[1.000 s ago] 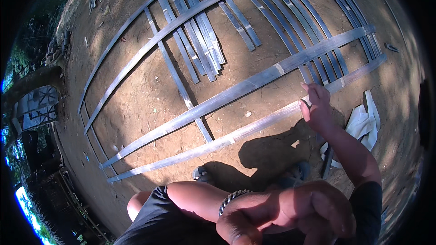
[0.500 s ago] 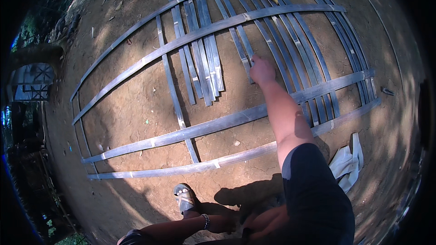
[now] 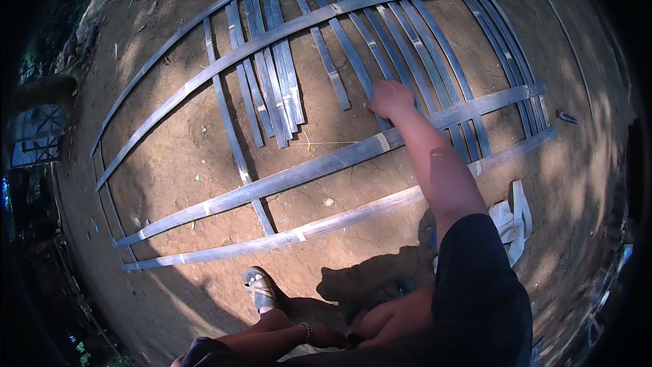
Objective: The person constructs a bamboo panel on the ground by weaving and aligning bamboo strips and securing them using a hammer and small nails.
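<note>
My right hand [image 3: 392, 99] reaches out over a lattice of flattened bamboo strips on the ground, its fingers closed on a narrow bamboo slat [image 3: 353, 54]. The near end of this slat comes close to a long crosswise strip [image 3: 305, 168]. Left of it lies a separate slat [image 3: 331, 71], untouched. A tight bunch of slats [image 3: 272, 81] lies further left, and a row of spaced slats [image 3: 435, 71] to the right. My left hand [image 3: 329, 337], with a bracelet at the wrist, is low beside my leg. Shadow hides its fingers.
Two far crosswise strips [image 3: 272, 30] and a near one [image 3: 360, 216] span the brown dirt ground. A white cloth [image 3: 511, 224] lies right of my arm, a small dark tool [image 3: 566, 117] beyond it. My sandalled foot [image 3: 259, 289] stands near the lower edge.
My right hand has pulled the slat toward me and to the right, widening the gap from the slat on its left. The whole view has shifted slightly. My left hand stays low.
</note>
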Demonstrator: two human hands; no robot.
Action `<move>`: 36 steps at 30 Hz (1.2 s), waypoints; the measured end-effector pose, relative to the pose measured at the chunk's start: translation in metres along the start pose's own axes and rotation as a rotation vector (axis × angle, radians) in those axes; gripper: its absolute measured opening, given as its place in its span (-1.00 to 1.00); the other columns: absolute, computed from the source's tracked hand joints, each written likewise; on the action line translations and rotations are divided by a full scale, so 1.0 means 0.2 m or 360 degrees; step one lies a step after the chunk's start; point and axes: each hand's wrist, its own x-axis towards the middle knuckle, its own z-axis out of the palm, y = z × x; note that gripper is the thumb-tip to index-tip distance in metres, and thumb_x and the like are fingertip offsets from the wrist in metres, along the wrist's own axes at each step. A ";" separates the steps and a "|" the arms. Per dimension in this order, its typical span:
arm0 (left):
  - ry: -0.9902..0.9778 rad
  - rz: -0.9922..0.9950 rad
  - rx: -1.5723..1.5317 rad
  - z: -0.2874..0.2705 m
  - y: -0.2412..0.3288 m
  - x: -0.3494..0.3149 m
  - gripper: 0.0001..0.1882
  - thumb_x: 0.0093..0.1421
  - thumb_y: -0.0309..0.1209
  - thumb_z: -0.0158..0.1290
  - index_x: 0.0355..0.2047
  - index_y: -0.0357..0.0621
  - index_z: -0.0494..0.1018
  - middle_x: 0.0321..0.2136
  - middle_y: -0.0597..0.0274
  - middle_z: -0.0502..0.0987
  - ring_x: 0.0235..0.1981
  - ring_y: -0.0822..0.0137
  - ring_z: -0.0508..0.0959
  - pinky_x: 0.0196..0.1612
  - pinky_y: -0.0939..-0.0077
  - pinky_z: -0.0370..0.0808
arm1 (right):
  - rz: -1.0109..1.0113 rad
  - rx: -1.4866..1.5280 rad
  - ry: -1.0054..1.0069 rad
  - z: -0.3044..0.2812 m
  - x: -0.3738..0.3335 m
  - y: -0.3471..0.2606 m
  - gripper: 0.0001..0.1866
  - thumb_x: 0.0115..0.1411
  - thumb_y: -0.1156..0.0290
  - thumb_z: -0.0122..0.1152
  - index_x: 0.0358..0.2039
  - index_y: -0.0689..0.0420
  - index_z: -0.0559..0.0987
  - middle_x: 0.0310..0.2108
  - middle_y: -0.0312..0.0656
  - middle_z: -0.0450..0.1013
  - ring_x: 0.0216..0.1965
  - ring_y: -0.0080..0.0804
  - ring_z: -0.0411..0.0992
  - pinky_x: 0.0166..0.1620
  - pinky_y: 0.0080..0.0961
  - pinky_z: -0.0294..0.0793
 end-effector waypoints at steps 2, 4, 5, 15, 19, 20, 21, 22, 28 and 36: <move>-0.0002 -0.0047 0.0087 -0.03 -0.02 0.02 -0.62 0.51 -0.32 -0.20 0.15 -0.15 0.50 0.06 0.01 0.59 0.09 0.07 0.60 0.18 0.25 0.51 | 0.0062 0.0093 0.0101 0.01 0.06 -0.02 -0.59 0.20 0.24 0.29 0.05 0.08 0.64 0.06 -0.08 0.60 0.15 -0.15 0.54 0.17 -0.20 0.52; 0.0019 -0.0135 0.0114 -0.11 0.01 0.05 -0.62 0.51 -0.31 -0.20 0.16 -0.15 0.50 0.08 0.01 0.58 0.10 0.06 0.59 0.19 0.25 0.51 | 0.0093 -0.0012 0.0057 0.01 0.10 0.00 -0.58 0.19 0.29 0.31 0.07 0.05 0.66 0.08 -0.12 0.60 0.16 -0.19 0.55 0.13 -0.21 0.54; 0.0026 -0.0234 0.0036 -0.16 0.04 0.06 -0.60 0.51 -0.29 -0.20 0.19 -0.15 0.48 0.11 0.00 0.56 0.14 0.05 0.57 0.22 0.25 0.48 | 0.0098 -0.0064 -0.0001 0.01 0.11 0.02 -0.60 0.19 0.29 0.31 0.05 0.06 0.67 0.09 -0.12 0.60 0.16 -0.18 0.55 0.11 -0.21 0.55; 0.0220 -0.0644 -0.0454 -0.32 0.08 0.10 -0.45 0.45 -0.05 -0.02 0.30 -0.09 0.38 0.28 -0.02 0.44 0.32 0.06 0.43 0.36 0.22 0.31 | 0.0029 -0.0097 -0.0096 -0.02 -0.01 0.08 -0.66 0.20 0.34 0.30 -0.01 0.04 0.72 0.11 -0.16 0.60 0.16 -0.21 0.56 0.13 -0.26 0.57; 0.0480 -0.0633 -0.0510 -0.34 0.06 0.10 -0.41 0.38 -0.03 0.04 0.30 -0.08 0.38 0.22 -0.04 0.50 0.26 0.03 0.48 0.31 0.17 0.38 | -0.0047 -0.0304 -0.0326 -0.04 -0.10 0.07 -0.69 0.19 0.39 0.28 -0.04 0.07 0.72 0.07 -0.14 0.61 0.13 -0.18 0.57 0.11 -0.28 0.58; 0.0479 -0.0649 -0.0506 -0.34 0.06 0.10 -0.41 0.38 -0.02 0.04 0.30 -0.07 0.39 0.21 -0.04 0.50 0.25 0.03 0.49 0.31 0.17 0.39 | -0.0095 -0.0266 -0.0283 -0.04 -0.15 0.06 -0.69 0.18 0.40 0.28 -0.05 0.07 0.73 0.07 -0.14 0.61 0.12 -0.18 0.57 0.11 -0.29 0.58; 0.0467 -0.0651 -0.0492 -0.36 0.07 0.11 -0.41 0.37 -0.01 0.05 0.29 -0.06 0.40 0.21 -0.04 0.50 0.24 0.03 0.50 0.30 0.17 0.40 | -0.0125 -0.0237 -0.0237 -0.05 -0.19 0.08 -0.70 0.18 0.41 0.27 -0.06 0.08 0.73 0.06 -0.13 0.62 0.11 -0.18 0.58 0.10 -0.31 0.58; 0.0456 -0.0656 -0.0480 -0.39 0.08 0.12 -0.41 0.37 0.00 0.05 0.29 -0.05 0.40 0.21 -0.04 0.51 0.24 0.04 0.50 0.29 0.17 0.41 | -0.0092 -0.0180 -0.0195 -0.06 -0.19 0.09 -0.70 0.18 0.42 0.27 -0.06 0.09 0.73 0.05 -0.13 0.62 0.11 -0.19 0.58 0.10 -0.31 0.58; 0.0532 -0.0897 -0.0410 -0.51 0.14 0.17 -0.36 0.34 0.08 0.08 0.30 0.03 0.41 0.18 -0.03 0.53 0.19 0.03 0.54 0.24 0.16 0.45 | -0.0080 -0.0053 -0.0107 -0.04 -0.16 0.15 -0.71 0.17 0.42 0.27 -0.09 0.10 0.73 0.02 -0.10 0.63 0.14 -0.22 0.56 0.12 -0.33 0.57; 0.0554 -0.0951 -0.0516 -0.55 0.19 0.19 -0.32 0.31 0.09 0.15 0.30 -0.03 0.40 0.22 -0.04 0.51 0.22 0.02 0.52 0.25 0.17 0.45 | -0.0099 0.0043 -0.0120 0.04 -0.20 0.14 -0.69 0.17 0.41 0.26 -0.07 0.11 0.72 0.08 -0.08 0.60 0.17 -0.17 0.52 0.19 -0.31 0.52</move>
